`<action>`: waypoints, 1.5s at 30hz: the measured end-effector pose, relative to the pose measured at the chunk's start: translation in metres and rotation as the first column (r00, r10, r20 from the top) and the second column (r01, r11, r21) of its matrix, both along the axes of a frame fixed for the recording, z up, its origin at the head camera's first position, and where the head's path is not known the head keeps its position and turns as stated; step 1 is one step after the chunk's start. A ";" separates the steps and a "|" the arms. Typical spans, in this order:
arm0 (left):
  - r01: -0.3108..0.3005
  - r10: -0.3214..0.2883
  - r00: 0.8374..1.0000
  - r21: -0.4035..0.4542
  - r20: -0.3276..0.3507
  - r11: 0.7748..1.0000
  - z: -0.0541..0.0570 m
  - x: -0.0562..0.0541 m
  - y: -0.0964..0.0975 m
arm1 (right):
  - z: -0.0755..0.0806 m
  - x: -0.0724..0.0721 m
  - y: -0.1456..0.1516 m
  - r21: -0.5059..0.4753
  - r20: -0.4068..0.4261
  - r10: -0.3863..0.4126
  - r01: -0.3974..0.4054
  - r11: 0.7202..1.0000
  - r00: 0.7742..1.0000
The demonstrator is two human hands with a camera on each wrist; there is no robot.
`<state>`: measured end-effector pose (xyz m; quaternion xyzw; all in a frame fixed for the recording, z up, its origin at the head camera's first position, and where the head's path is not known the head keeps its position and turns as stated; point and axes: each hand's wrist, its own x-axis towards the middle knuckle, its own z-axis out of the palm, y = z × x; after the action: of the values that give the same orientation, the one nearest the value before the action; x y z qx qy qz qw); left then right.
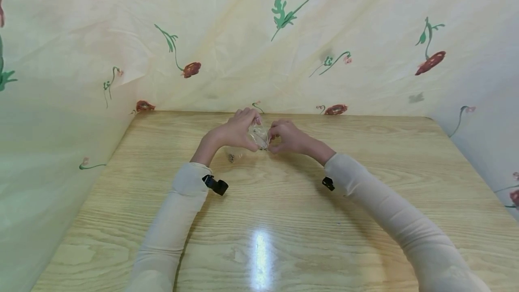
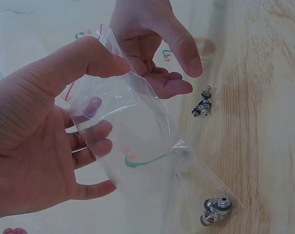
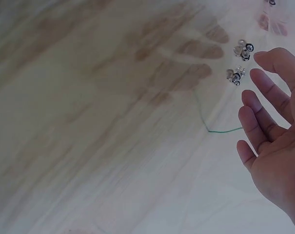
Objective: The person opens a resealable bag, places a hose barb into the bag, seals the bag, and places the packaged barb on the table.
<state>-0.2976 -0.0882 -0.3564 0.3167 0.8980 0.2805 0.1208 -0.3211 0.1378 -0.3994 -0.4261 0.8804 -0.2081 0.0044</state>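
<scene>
My left hand (image 1: pixel 236 131) grips a clear zip bag (image 2: pixel 137 114) near its red-lined mouth, thumb on the near side and fingers behind. Small metal fittings (image 2: pixel 216 210) with dark rings lie in the bag's lower corner, down by the tabletop. Across from it, my right hand (image 1: pixel 289 138) hovers beside the bag with thumb and fingers apart and relaxed. Just off its fingertips, a few loose metal fittings (image 2: pixel 204 104) sit on the table. In the right wrist view those shiny fittings (image 3: pixel 243 49) show beside the thumb tip, with their reflection below.
The table (image 1: pixel 259 202) has a glossy wood-grain top. A flowered cloth (image 1: pixel 235 57) hangs along its back edge and both sides, close behind the hands. Black straps with small devices (image 1: pixel 216 185) sit on the sleeves at both wrists.
</scene>
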 end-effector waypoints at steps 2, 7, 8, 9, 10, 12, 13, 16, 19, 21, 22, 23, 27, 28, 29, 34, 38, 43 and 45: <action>0.003 -0.003 1.000 0.001 -0.001 1.000 -0.001 0.000 -0.001 | -0.001 0.000 -0.001 0.009 0.001 -0.008 0.008 1.000 1.000; -0.001 0.001 1.000 0.004 0.007 1.000 -0.002 -0.001 -0.002 | -0.002 0.000 -0.003 0.017 0.015 -0.009 0.009 1.000 1.000; -0.002 0.002 1.000 0.001 0.008 1.000 -0.003 -0.001 -0.003 | -0.003 0.000 -0.003 0.020 0.021 -0.011 0.010 1.000 1.000; -0.005 0.005 1.000 0.001 0.010 1.000 -0.003 -0.001 -0.003 | -0.003 -0.001 -0.004 0.023 0.027 -0.012 0.012 1.000 1.000; -0.006 0.006 1.000 0.000 0.009 1.000 -0.003 -0.001 -0.004 | -0.003 -0.001 -0.004 0.028 0.032 -0.016 0.015 1.000 0.999; -0.007 0.008 1.000 -0.006 0.006 1.000 -0.003 -0.001 -0.005 | -0.003 -0.001 -0.005 0.036 0.037 -0.019 0.018 0.999 0.999; -0.008 0.008 1.000 -0.008 0.005 1.000 -0.003 -0.001 -0.005 | -0.003 -0.001 -0.005 0.040 0.041 -0.021 0.020 0.999 0.999; -0.007 0.007 1.000 -0.010 0.003 1.000 -0.004 -0.001 -0.005 | -0.002 0.000 -0.007 0.042 0.044 -0.019 0.017 0.999 0.999; -0.009 0.009 1.000 -0.011 0.009 1.000 -0.004 -0.001 -0.006 | -0.002 0.000 -0.008 0.042 0.049 -0.014 0.012 0.999 0.999; -0.008 0.008 1.000 -0.013 0.012 1.000 -0.005 -0.001 -0.006 | -0.002 0.000 -0.009 0.050 0.049 -0.014 0.011 0.999 0.999; -0.008 0.008 1.000 -0.013 0.013 1.000 -0.005 -0.001 -0.006 | -0.002 0.000 -0.009 0.053 0.051 -0.014 0.011 0.999 0.999; -0.008 0.008 1.000 -0.012 0.013 1.000 -0.005 -0.001 -0.006 | -0.003 -0.001 -0.010 0.057 0.049 -0.014 0.011 0.998 0.999; -0.007 0.007 1.000 -0.014 0.008 1.000 -0.006 -0.001 -0.007 | -0.005 -0.002 -0.010 0.069 0.047 -0.020 0.017 0.997 0.999; -0.007 0.007 1.000 -0.015 0.007 1.000 -0.006 -0.001 -0.007 | -0.005 -0.002 -0.011 0.070 0.047 -0.021 0.018 0.997 0.999; -0.008 0.008 1.000 -0.015 0.007 1.000 -0.006 -0.001 -0.007 | -0.005 -0.001 -0.011 0.070 0.049 -0.023 0.019 0.997 0.999; -0.010 0.010 1.000 -0.016 0.011 1.000 -0.006 -0.002 -0.007 | -0.006 0.000 -0.011 0.067 0.059 -0.028 0.024 0.997 0.998; -0.006 0.006 1.000 -0.020 0.011 1.000 -0.006 -0.002 -0.007 | -0.006 0.001 -0.011 0.069 0.047 -0.021 0.018 0.997 0.999; -0.003 0.003 1.000 -0.009 0.014 1.000 -0.005 0.000 -0.006 | -0.007 0.002 -0.010 0.064 0.050 -0.010 0.007 0.998 0.999; -0.004 0.004 1.000 -0.008 0.015 1.000 -0.006 0.001 -0.006 | -0.006 0.003 -0.009 0.064 0.057 -0.010 0.006 0.998 0.998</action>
<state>-0.2967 -0.0945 -0.3621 0.3124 0.8988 0.2796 0.1280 -0.3181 0.1291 -0.4055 -0.4159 0.8879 -0.1920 0.0426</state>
